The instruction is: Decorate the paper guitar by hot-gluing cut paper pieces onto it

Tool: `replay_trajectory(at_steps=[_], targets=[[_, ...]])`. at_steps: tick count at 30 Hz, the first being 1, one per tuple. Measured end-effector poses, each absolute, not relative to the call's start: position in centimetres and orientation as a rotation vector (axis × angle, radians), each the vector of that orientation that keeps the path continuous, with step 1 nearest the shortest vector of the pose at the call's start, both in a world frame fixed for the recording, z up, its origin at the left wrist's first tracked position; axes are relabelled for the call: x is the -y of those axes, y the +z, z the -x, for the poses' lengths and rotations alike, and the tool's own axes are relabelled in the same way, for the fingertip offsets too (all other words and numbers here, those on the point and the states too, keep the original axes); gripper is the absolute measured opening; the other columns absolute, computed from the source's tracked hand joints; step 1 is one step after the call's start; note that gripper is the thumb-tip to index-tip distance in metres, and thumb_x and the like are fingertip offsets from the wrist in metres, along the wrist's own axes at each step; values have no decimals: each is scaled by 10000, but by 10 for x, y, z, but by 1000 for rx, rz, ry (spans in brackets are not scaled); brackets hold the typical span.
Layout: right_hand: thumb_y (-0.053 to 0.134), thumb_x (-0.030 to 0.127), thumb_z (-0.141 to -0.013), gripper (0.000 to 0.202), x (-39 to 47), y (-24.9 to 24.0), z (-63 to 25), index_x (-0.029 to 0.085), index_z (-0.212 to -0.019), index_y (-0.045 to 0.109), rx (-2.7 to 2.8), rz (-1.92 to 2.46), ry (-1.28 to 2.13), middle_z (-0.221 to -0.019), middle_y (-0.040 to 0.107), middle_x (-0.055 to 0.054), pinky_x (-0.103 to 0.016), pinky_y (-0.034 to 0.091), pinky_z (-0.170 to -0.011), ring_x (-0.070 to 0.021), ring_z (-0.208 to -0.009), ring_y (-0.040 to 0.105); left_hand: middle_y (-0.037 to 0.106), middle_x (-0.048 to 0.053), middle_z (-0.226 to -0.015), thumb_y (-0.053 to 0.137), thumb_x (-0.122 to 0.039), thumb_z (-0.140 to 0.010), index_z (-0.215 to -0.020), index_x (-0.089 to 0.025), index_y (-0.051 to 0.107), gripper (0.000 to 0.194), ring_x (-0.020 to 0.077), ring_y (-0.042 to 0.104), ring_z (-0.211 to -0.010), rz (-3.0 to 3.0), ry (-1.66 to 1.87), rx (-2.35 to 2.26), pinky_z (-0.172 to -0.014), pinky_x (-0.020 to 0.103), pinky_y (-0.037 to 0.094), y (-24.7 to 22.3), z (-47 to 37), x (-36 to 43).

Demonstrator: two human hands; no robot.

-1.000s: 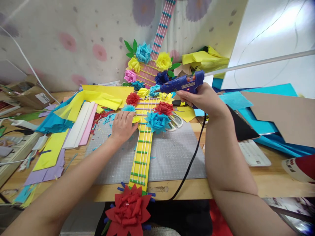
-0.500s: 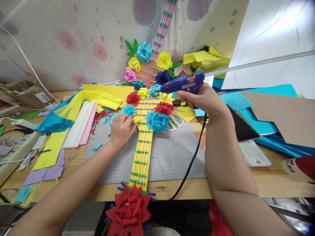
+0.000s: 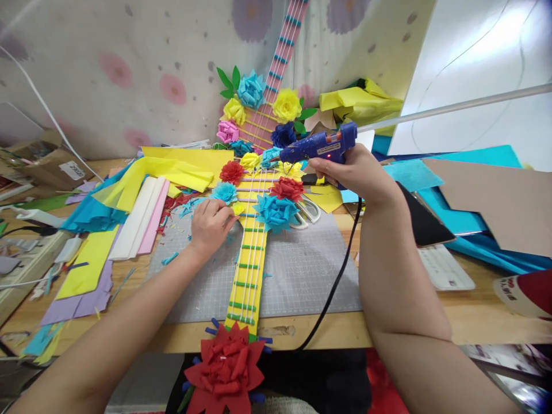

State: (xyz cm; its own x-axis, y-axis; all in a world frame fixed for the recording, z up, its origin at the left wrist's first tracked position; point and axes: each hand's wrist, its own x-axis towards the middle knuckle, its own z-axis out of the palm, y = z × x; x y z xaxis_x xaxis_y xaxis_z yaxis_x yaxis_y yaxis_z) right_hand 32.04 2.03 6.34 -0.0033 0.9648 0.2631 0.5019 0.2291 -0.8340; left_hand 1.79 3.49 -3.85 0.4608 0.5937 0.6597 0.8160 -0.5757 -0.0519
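My right hand (image 3: 345,167) grips a blue hot glue gun (image 3: 317,146), its small red light lit and its nozzle pointing left over the far end of a yellow paper guitar (image 3: 248,256). Fingertips of my left hand (image 3: 211,224) are closed on a small yellow paper flower (image 3: 237,209) at the guitar's left edge. Around that end sit a light blue flower (image 3: 225,192), a red flower (image 3: 232,172), another red flower (image 3: 287,189) and a larger blue flower (image 3: 276,213). White strings run along the neck toward a big red flower (image 3: 226,368) at the near end.
A grey cutting mat (image 3: 302,276) lies under the guitar, with scissors (image 3: 309,213) beside it. A pink paper guitar (image 3: 276,75) leans at the back. Folded paper (image 3: 140,215) lies left; cardboard (image 3: 495,201) and a cup (image 3: 526,293) are right. The black cord (image 3: 336,287) crosses the mat.
My left hand has shifted very slightly left at the guitar's edge. The glue gun and my right hand hold nearly the same place.
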Motion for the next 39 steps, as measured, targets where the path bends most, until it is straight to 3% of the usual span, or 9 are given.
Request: replay_trajectory(at_steps=[13, 23, 39], targets=[[676, 590, -669, 412, -21, 64, -320, 190, -681, 575, 1623, 1378, 694, -540, 509, -18, -295, 416, -477, -142, -543, 490, 597, 103, -909, 561, -285, -786, -878, -203, 551, 124, 253, 532, -904, 2342, -930, 1270, -833, 408, 407, -47, -25, -40], [670, 588, -679, 401, -22, 64, -320, 196, -685, 582, 1634, 1384, 690, -539, 506, -18, -302, 432, -491, -150, -555, 501, 606, 84, -896, 544, -238, -772, -867, -217, 521, 100, 242, 546, -879, 2316, -901, 1255, -835, 396, 407, -48, -21, -42], [680, 536, -691, 362, -21, 65, -318, 184, -705, 596, 1641, 1387, 675, -553, 509, -12, -299, 425, -519, -151, -577, 509, 578, 97, -937, 598, -269, -723, -945, -199, 490, 257, 264, 530, -939, 2317, -1021, 1305, -858, 417, 404, -48, -32, -39]])
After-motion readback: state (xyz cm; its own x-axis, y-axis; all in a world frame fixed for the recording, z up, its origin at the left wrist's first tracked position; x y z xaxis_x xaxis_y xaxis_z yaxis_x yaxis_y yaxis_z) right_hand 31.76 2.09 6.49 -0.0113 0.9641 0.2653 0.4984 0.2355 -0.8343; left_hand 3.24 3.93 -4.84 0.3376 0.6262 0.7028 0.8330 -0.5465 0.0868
